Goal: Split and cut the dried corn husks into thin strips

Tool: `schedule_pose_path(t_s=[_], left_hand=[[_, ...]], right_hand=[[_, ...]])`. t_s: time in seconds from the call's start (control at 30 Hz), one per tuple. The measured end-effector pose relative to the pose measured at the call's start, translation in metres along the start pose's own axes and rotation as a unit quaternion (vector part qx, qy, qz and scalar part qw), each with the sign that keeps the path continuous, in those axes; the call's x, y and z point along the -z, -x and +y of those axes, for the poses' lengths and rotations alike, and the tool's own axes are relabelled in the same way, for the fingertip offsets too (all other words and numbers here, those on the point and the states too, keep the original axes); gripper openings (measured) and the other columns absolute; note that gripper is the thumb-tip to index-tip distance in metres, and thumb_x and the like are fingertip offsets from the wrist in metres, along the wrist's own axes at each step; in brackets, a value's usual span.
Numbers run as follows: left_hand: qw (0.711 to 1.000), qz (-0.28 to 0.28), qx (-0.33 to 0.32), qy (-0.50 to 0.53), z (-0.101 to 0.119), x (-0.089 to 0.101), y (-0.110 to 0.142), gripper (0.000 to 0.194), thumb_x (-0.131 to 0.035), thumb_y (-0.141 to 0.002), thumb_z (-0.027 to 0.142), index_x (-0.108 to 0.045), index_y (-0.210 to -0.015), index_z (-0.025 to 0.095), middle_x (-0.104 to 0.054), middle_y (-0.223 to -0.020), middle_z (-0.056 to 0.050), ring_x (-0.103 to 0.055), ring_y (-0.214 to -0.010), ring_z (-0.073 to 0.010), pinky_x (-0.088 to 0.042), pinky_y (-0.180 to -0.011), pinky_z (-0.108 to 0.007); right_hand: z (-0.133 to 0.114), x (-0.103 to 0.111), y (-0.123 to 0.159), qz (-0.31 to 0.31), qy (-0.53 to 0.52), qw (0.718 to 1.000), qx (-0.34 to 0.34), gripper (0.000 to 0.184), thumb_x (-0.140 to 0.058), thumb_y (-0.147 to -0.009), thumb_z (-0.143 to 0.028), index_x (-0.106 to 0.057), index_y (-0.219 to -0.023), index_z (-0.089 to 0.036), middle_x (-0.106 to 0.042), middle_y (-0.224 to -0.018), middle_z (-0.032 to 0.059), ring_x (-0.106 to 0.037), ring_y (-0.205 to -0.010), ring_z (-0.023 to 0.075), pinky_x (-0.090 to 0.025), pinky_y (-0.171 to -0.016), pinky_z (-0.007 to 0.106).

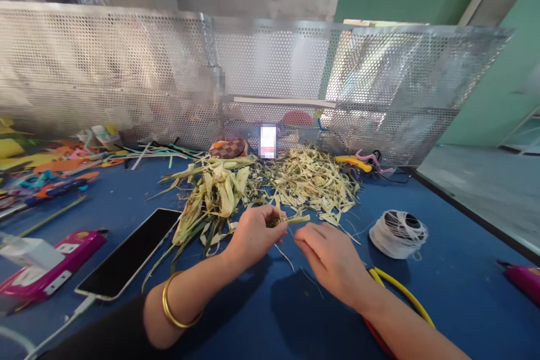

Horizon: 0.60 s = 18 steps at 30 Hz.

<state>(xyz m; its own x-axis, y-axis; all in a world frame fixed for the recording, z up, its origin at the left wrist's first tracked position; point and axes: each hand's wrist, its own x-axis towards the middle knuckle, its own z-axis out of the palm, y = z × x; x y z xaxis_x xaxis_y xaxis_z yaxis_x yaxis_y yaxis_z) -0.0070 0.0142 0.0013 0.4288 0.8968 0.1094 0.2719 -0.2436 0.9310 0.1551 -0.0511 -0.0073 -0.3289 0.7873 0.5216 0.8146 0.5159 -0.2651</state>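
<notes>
My left hand (258,236) is closed in a pinch around a small bundle of dried corn husk strips (300,219), whose pale ends stick out past the thumb and above the fingers. Close beside it, my right hand (331,253) is closed, fingertips pressed together on what looks like thin white string (290,229); the grip itself is mostly hidden. Loose string ends lie below both hands. A spool of white string (399,234) stands to the right. Behind my left hand lies a bunch of corn husks (219,191), and beyond both hands spreads a heap of shredded husk (314,180).
Yellow-handled pliers (400,289) lie partly under my right forearm. At left are a phone (130,253) on a cable and a magenta power strip (63,261). Coloured scraps (50,171) cover the far left. A perforated metal screen (270,62) borders the blue table's back.
</notes>
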Motion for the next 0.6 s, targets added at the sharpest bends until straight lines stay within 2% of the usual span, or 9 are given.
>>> schedule_pose_path(t_s=[0.07,0.17,0.27,0.33,0.37,0.43,0.5,0.6], left_hand=[[0.999,-0.028,-0.002,-0.036,0.001,0.000,0.002,0.010,-0.058,-0.068,0.022,-0.057,-0.077,0.018,-0.060,-0.058,0.004,-0.058,-0.052,-0.0117,-0.044,-0.053,-0.022],[0.994,-0.091,0.008,-0.056,0.005,-0.002,0.007,0.010,-0.059,-0.065,0.019,-0.052,-0.073,0.019,-0.060,-0.057,0.005,-0.058,-0.052,-0.0115,-0.043,-0.051,-0.021],[0.981,-0.194,0.021,-0.010,0.011,-0.004,0.012,0.013,-0.059,-0.064,0.016,-0.048,-0.071,0.019,-0.061,-0.060,0.004,-0.057,-0.051,-0.0104,-0.043,-0.050,-0.020],[0.967,-0.250,0.020,0.043,0.015,-0.004,0.015,0.014,-0.060,-0.065,0.016,-0.047,-0.072,0.018,-0.061,-0.060,0.004,-0.056,-0.051,-0.0093,-0.044,-0.050,-0.021],[0.962,-0.265,0.017,0.068,0.018,-0.004,0.016,0.015,-0.061,-0.066,0.017,-0.047,-0.072,0.018,-0.060,-0.060,0.004,-0.055,-0.051,-0.0088,-0.044,-0.050,-0.021],[0.957,-0.267,0.008,0.109,0.021,-0.004,0.017,0.017,-0.062,-0.067,0.018,-0.046,-0.072,0.018,-0.060,-0.061,0.004,-0.055,-0.051,-0.0077,-0.045,-0.052,-0.021],[0.962,-0.234,-0.005,0.139,0.022,-0.003,0.016,0.019,-0.063,-0.068,0.020,-0.046,-0.073,0.018,-0.061,-0.062,0.004,-0.054,-0.051,-0.0075,-0.045,-0.052,-0.021],[0.980,-0.139,-0.024,0.143,0.018,-0.003,0.011,0.019,-0.063,-0.068,0.023,-0.046,-0.074,0.018,-0.059,-0.062,0.003,-0.054,-0.053,-0.0083,-0.045,-0.053,-0.022]], right_hand=[[-0.001,0.004,0.000,0.025,0.049,0.998,0.038,0.028,-0.035,-0.093,-0.018,-0.058,-0.078,-0.018,-0.060,-0.068,0.0036,-0.051,-0.062,0.0155,-0.034,-0.062,0.029],[0.005,0.011,-0.002,0.033,0.015,0.999,0.024,0.026,-0.036,-0.093,-0.019,-0.058,-0.079,-0.019,-0.061,-0.071,0.0033,-0.052,-0.065,0.0146,-0.035,-0.066,0.028],[0.014,0.013,-0.005,-0.012,-0.090,0.994,-0.059,0.022,-0.043,-0.091,-0.025,-0.057,-0.074,-0.020,-0.060,-0.067,0.0000,-0.052,-0.063,0.0131,-0.037,-0.062,0.025],[0.021,0.012,-0.007,-0.071,-0.196,0.970,-0.125,0.022,-0.048,-0.087,-0.031,-0.056,-0.069,-0.019,-0.055,-0.060,-0.0026,-0.049,-0.058,0.0116,-0.037,-0.056,0.023],[0.025,0.010,-0.007,-0.101,-0.258,0.949,-0.151,0.023,-0.051,-0.086,-0.034,-0.055,-0.068,-0.019,-0.053,-0.057,-0.0035,-0.048,-0.055,0.0109,-0.036,-0.053,0.022],[0.030,0.005,-0.008,-0.143,-0.372,0.898,-0.185,0.026,-0.055,-0.081,-0.040,-0.056,-0.067,-0.018,-0.049,-0.053,-0.0048,-0.046,-0.051,0.0097,-0.035,-0.049,0.021],[0.031,0.000,-0.007,-0.146,-0.433,0.865,-0.208,0.028,-0.058,-0.077,-0.044,-0.056,-0.067,-0.017,-0.049,-0.052,-0.0051,-0.044,-0.049,0.0090,-0.033,-0.047,0.020],[0.026,-0.005,-0.006,-0.122,-0.425,0.865,-0.236,0.026,-0.057,-0.078,-0.040,-0.055,-0.065,-0.018,-0.049,-0.052,-0.0048,-0.045,-0.049,0.0093,-0.035,-0.047,0.021]])
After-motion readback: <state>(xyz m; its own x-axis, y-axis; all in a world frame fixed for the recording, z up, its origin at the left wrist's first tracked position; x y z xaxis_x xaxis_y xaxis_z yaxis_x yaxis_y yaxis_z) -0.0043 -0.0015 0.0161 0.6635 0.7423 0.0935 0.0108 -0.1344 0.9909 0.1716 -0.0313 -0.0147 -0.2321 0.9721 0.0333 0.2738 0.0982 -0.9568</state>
